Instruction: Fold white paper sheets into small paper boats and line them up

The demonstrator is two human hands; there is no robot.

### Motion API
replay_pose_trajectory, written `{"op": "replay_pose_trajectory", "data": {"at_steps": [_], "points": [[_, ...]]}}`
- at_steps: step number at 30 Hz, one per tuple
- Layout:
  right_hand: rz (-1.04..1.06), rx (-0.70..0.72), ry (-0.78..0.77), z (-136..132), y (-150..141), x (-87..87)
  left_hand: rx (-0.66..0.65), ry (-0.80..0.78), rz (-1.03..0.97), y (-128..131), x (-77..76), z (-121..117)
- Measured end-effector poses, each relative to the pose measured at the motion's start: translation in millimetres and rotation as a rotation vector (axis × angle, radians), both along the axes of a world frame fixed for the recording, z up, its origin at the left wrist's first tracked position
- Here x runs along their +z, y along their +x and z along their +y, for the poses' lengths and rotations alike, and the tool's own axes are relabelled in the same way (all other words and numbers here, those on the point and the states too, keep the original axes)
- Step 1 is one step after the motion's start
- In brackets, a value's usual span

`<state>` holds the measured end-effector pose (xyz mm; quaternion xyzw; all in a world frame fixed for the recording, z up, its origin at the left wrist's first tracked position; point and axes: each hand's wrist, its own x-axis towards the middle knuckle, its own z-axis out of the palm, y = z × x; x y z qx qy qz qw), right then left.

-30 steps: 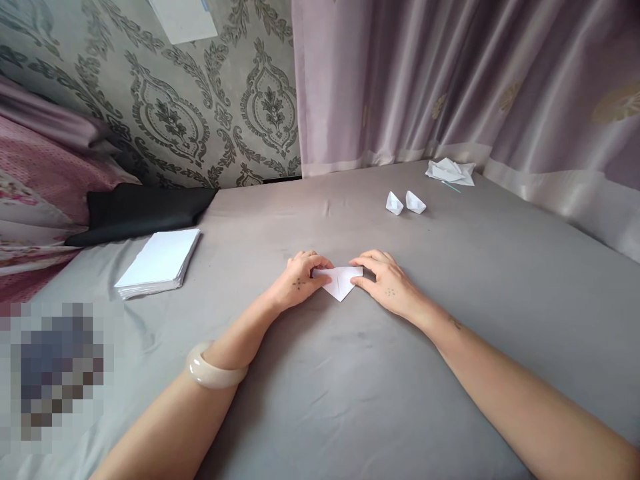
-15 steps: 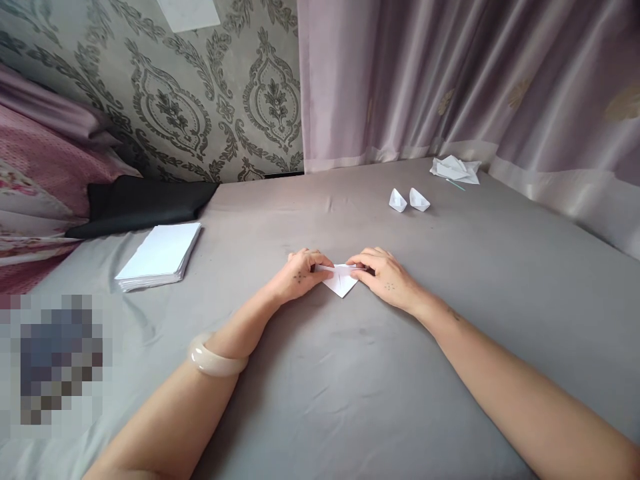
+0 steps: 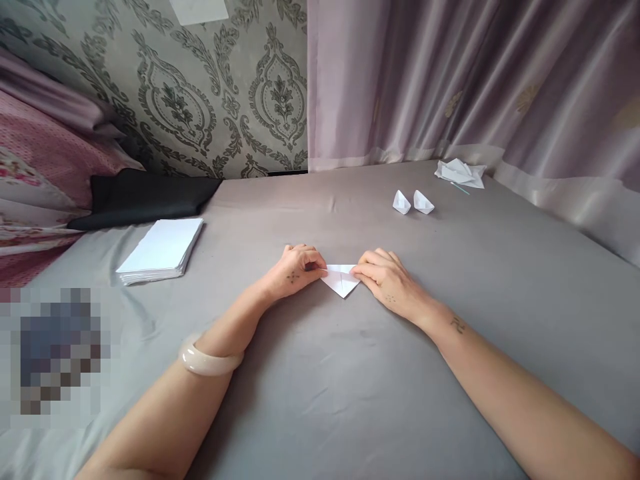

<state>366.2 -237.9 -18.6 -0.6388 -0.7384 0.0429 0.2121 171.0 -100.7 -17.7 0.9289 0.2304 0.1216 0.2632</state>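
Between my two hands lies a small piece of folded white paper [image 3: 343, 280], a triangle with its point toward me and a straight edge at the far side. A crease runs down its middle. My left hand [image 3: 299, 270] pinches the left corner between thumb and fingers. At the right corner, my right hand [image 3: 385, 275] is closed on the paper, its thumb and forefinger pressed together. A pale bangle [image 3: 210, 362] circles my left forearm.
A stack of white paper [image 3: 163, 250] lies to the left, before a black cloth [image 3: 150, 199]. Two small folded paper boats [image 3: 423, 202] stand at the back right. Beyond them is a pile of white paper pieces [image 3: 461, 173] with a thin greenish stick [image 3: 460, 189]. Curtains and a patterned wall border the grey sheet.
My fingers have slid outward to the paper's corners, so more of its far edge shows. The view has shifted slightly.
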Motion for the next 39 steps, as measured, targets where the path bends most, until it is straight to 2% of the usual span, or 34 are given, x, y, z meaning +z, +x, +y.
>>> {"op": "replay_pose_trajectory", "data": {"at_steps": [4,14,20,26,29,34,36,39], "points": [[-0.012,-0.004,0.001,0,0,-2.4,0.007,0.045,-0.018,-1,0.8,-1],[-0.111,0.016,0.059,-1,-2,-6.2,-0.167,0.292,-0.058,2,-9.3,-5],[-0.208,0.005,0.023,-8,-3,-2.6,-0.276,0.387,0.028,-1,1.0,-6],[-0.298,0.018,-0.028,-14,-7,8.1,-0.309,0.484,0.173,-1,13.4,-14],[-0.332,0.035,-0.037,-19,-6,12.7,-0.29,0.481,0.292,-3,25.1,-22],[-0.37,0.004,-0.06,-25,-10,15.2,-0.18,0.453,0.489,-1,44.6,-47],[-0.384,-0.046,-0.06,-24,-18,14.2,-0.124,0.472,0.567,5,44.5,-62],[-0.425,-0.118,-0.015,-22,-33,10.5,-0.016,0.582,0.588,16,34.2,-86]]}}
